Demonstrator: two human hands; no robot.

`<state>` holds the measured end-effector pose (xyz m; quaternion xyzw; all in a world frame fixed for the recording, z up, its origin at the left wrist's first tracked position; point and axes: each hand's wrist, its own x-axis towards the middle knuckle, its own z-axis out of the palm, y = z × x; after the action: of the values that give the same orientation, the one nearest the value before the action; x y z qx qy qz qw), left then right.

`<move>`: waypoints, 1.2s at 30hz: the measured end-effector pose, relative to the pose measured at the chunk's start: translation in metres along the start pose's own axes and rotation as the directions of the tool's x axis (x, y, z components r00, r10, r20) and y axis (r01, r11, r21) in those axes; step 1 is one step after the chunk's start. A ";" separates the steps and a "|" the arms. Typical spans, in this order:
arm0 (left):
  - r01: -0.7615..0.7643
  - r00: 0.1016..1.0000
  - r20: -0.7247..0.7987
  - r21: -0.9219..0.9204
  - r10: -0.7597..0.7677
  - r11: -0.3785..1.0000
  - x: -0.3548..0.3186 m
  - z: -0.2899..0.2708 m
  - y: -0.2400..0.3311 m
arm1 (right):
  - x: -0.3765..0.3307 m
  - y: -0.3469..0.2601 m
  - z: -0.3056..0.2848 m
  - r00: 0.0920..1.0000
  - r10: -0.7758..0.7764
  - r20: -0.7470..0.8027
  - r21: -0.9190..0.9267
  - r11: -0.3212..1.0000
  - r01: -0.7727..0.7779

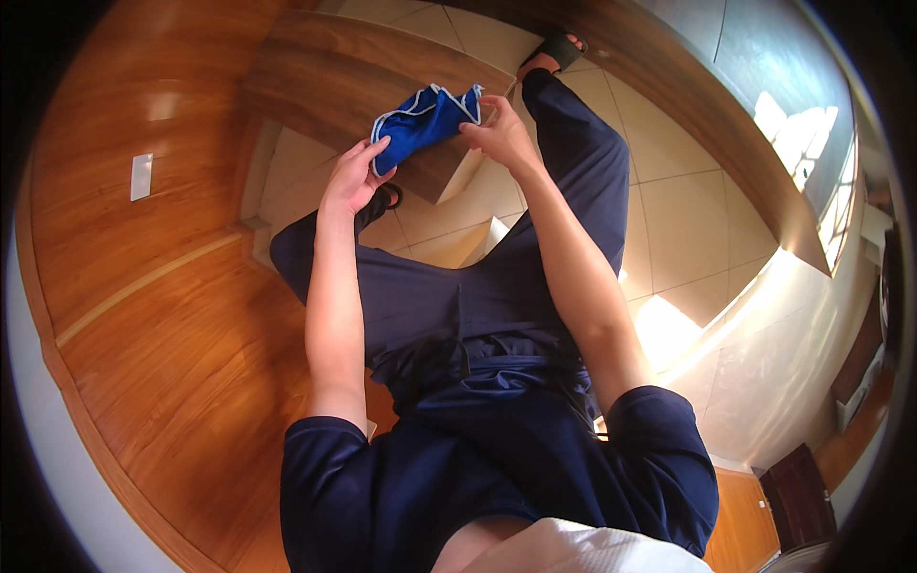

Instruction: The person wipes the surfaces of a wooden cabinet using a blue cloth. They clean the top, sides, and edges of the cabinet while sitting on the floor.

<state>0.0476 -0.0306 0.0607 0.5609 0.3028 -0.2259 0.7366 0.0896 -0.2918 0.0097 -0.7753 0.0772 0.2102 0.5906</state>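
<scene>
A blue cloth (420, 129) with white edging is held up in front of me, between both hands and above the wooden bench. My left hand (355, 178) pinches its left end, with the thumb on top of the fabric and the fingers behind. At the cloth's right end, my right hand (502, 136) grips the edge between thumb and fingertips. The fabric is bunched, with a folded, wavy upper edge. Both forearms reach forward over my legs.
A low brown wooden bench (325, 72) stands ahead, on a beige tiled floor (673, 215). Wood panelling (143, 315) with a white plate (141, 178) rises at the left. My foot in a dark sandal (562, 51) rests at the far side. Sunlight falls on the right.
</scene>
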 end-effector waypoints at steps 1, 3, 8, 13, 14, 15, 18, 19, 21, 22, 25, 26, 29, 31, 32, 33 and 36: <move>0.011 1.000 0.006 -0.008 -0.011 1.000 -0.003 0.001 0.001 | -0.002 -0.003 0.000 1.000 0.001 0.013 -0.021 1.000 0.000; 0.007 1.000 -0.006 -0.001 -0.007 1.000 -0.006 0.005 0.000 | -0.006 -0.011 0.002 0.999 0.002 0.039 -0.061 0.998 0.000; -0.011 0.999 -0.032 0.002 0.011 1.000 -0.004 0.002 -0.002 | 0.006 -0.005 -0.008 0.994 0.032 0.103 -0.073 0.997 -0.025; -0.026 0.999 -0.046 0.006 0.026 1.000 -0.003 -0.010 -0.008 | -0.004 -0.002 -0.025 0.963 0.130 0.236 -0.090 0.990 -0.111; -0.024 0.998 -0.060 0.025 0.025 0.999 -0.002 -0.013 -0.011 | -0.006 -0.004 -0.025 0.959 0.135 0.249 -0.122 0.987 -0.107; -0.022 0.997 -0.073 0.046 0.025 0.999 -0.003 -0.012 -0.011 | -0.009 -0.008 -0.027 0.955 0.141 0.261 -0.152 0.983 -0.103; -0.019 0.996 -0.086 0.078 0.026 0.997 -0.001 -0.010 -0.013 | -0.014 -0.022 -0.017 0.989 0.067 0.135 -0.136 0.990 -0.049; -0.019 0.996 -0.086 0.083 0.026 0.996 -0.001 -0.010 -0.014 | -0.012 -0.019 -0.016 0.988 0.062 0.142 -0.149 0.988 -0.041; -0.015 0.995 -0.098 0.101 0.025 0.995 0.000 -0.012 -0.014 | -0.004 -0.009 -0.011 0.985 0.050 0.164 -0.175 0.984 -0.021; -0.014 0.994 -0.107 0.110 0.026 0.994 0.001 -0.014 -0.014 | -0.003 -0.004 -0.014 0.980 0.058 0.190 -0.169 0.985 -0.025; -0.027 0.988 -0.145 0.141 0.047 0.990 0.006 -0.025 -0.021 | -0.007 -0.001 -0.032 0.943 0.128 0.307 -0.193 0.979 -0.070; -0.010 0.985 -0.169 0.173 0.040 0.985 0.008 -0.032 -0.023 | -0.009 -0.004 -0.035 0.914 0.179 0.363 -0.229 0.968 -0.099; 0.044 0.978 -0.208 0.257 0.010 0.965 0.014 -0.035 -0.031 | -0.016 -0.004 -0.034 0.906 0.197 0.375 -0.211 0.970 -0.123; 0.074 0.973 -0.230 0.314 0.000 0.946 0.015 -0.032 -0.030 | -0.016 -0.013 -0.022 0.934 0.218 0.284 -0.185 0.968 -0.170; 0.068 0.974 -0.225 0.314 0.005 0.947 0.015 -0.030 -0.031 | -0.016 -0.011 -0.018 0.953 0.200 0.227 -0.223 0.963 -0.149; 0.061 0.974 -0.225 0.315 0.012 0.947 0.012 -0.028 -0.031 | -0.016 -0.010 -0.015 0.968 0.163 0.189 -0.252 0.961 -0.112; 0.044 0.975 -0.219 0.314 0.027 0.948 0.007 -0.024 -0.027 | -0.020 -0.007 -0.011 0.989 0.022 0.146 -0.263 0.965 0.017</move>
<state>0.0293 -0.0144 0.0327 0.6923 0.3446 -0.2113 0.5978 0.0769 -0.3025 0.0266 -0.8291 0.0056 0.2763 0.4861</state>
